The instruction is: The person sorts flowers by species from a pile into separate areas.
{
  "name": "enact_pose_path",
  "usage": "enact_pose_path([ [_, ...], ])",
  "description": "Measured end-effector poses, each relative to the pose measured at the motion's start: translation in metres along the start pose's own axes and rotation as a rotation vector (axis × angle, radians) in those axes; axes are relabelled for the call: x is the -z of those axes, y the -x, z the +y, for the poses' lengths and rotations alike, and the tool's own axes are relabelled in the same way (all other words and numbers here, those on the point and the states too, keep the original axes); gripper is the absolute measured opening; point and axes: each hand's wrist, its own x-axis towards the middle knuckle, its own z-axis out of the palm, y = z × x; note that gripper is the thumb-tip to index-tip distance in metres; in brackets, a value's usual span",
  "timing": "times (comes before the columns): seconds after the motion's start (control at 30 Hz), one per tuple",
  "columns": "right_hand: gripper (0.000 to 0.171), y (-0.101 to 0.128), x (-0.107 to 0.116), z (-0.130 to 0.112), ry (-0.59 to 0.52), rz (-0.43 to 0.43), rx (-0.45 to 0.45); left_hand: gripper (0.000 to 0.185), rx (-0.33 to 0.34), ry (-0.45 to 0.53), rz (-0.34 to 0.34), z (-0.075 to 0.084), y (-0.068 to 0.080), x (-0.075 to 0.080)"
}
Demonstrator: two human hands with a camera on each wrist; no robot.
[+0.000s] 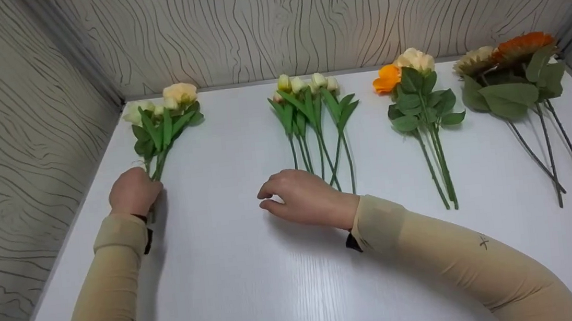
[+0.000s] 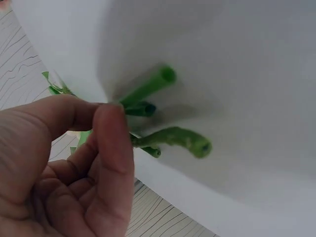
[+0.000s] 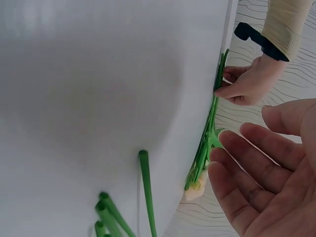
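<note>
At the left of the head view lies a small bunch of flowers (image 1: 161, 121), with a peach bloom, pale blooms and green leaves. My left hand (image 1: 134, 192) pinches its stems between thumb and fingers. The cut stem ends (image 2: 190, 140) stick out past the fingertips in the left wrist view. My right hand (image 1: 305, 196) hovers over the lower stems of the pale tulips (image 1: 307, 106), hiding some of the ends. Its fingers (image 3: 256, 168) are relaxed and slightly bent, with nothing held. Several tulip stem ends (image 3: 108, 212) show below it in the right wrist view.
On the white table (image 1: 246, 290), right of the tulips, lie roses (image 1: 418, 90) in orange and peach with leafy stems. Farther right are orange and beige gerbera-like flowers (image 1: 513, 70) with dark stems. Wood-grain patterned panels (image 1: 273, 25) stand behind and at the sides.
</note>
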Motion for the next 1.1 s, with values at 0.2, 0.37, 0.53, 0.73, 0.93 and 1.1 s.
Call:
enact_pose_path([
  [0.2, 0.021, 0.004, 0.006, 0.01, -0.003, 0.017, -0.022, 0.021, 0.012, 0.056, 0.01, -0.001, 0.004, 0.008],
  [0.37, 0.022, 0.009, 0.015, 0.019, -0.041, 0.047, -0.061, 0.022, -0.026, 0.091, 0.036, 0.006, 0.011, 0.021],
  [0.53, 0.021, 0.021, 0.025, 0.035, -0.134, 0.125, -0.147, 0.023, -0.09, 0.213, 0.027, 0.037, 0.02, 0.02],
  [0.73, 0.021, 0.041, 0.039, 0.055, -0.381, 0.272, -0.273, 0.021, -0.176, 0.475, -0.076, 0.107, 0.039, -0.006],
  [0.93, 0.029, 0.058, 0.059, 0.071, -0.705, 0.42, -0.357, 0.014, -0.351, 0.705, -0.2, 0.186, 0.062, -0.038],
  [1.1, 0.039, 0.067, 0.073, 0.077, -0.856, 0.512, -0.381, 0.011, -0.485, 0.776, -0.287, 0.233, 0.074, -0.059],
])
